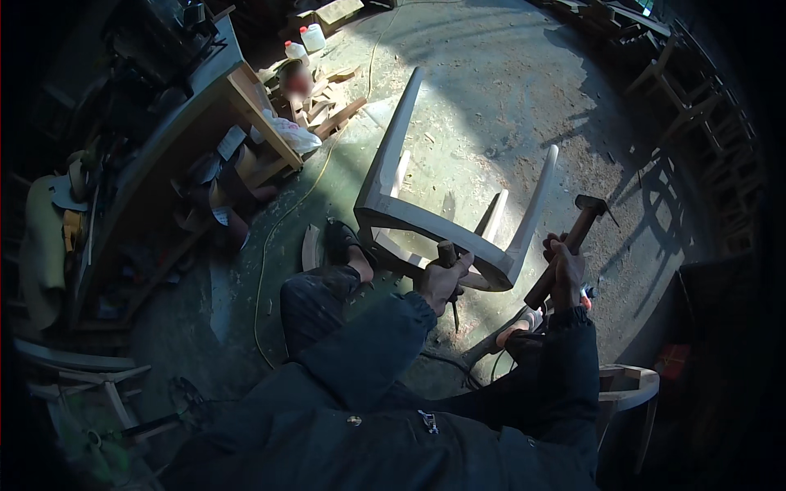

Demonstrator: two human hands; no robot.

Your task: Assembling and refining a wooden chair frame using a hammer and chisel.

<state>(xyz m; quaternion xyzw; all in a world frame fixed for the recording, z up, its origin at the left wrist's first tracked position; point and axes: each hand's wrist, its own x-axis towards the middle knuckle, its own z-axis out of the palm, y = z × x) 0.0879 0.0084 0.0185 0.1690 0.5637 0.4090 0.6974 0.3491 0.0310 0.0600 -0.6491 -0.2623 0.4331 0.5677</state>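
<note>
The chair frame (426,216) is pale beige wood, greyer in shade. The hammer (582,229) has a reddish-brown handle and dark head; the hand tool (446,251) is dark with a tan end. The jacket (360,344) is dark blue-green. Far left, white jugs (313,38) wear red caps. Dappled sunlight and shadow pattern the grey-green floor (483,114).

A tilted hammer (583,227) and probable chisel (446,252) are near a pale wooden frame (426,223).

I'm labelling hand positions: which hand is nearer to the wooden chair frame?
Left. The left hand is at the wooden chair frame, by its near rail; the right hand, holding a hammer, is off to its right.
</note>
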